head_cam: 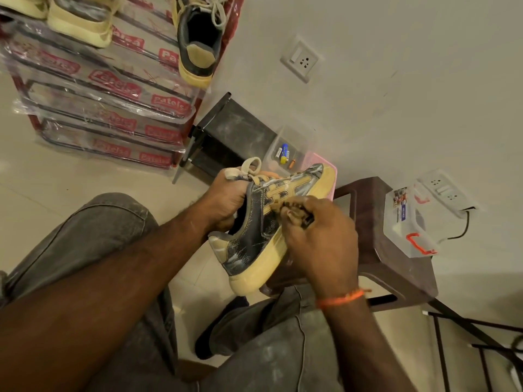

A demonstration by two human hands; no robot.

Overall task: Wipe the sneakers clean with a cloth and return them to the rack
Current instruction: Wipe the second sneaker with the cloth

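Head view. The left hand (223, 198) grips the collar of a dark, yellow-soled sneaker (263, 222), held on its side above the brown stool (396, 250). The right hand (319, 236) pinches a small cloth (297, 212) against the sneaker's side. Beyond the stool, upper left, the rack (113, 89) holds more sneakers (198, 38).

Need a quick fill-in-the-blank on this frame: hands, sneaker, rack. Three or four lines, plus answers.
1. The left hand holds the sneaker by its ____ end.
2. The right hand presses a small cloth against the sneaker's ____.
3. Another sneaker sits on the ____ shelf of the rack.
4. A clear box with orange clasps rests on the brown ____.

Answers: heel; side; top; stool
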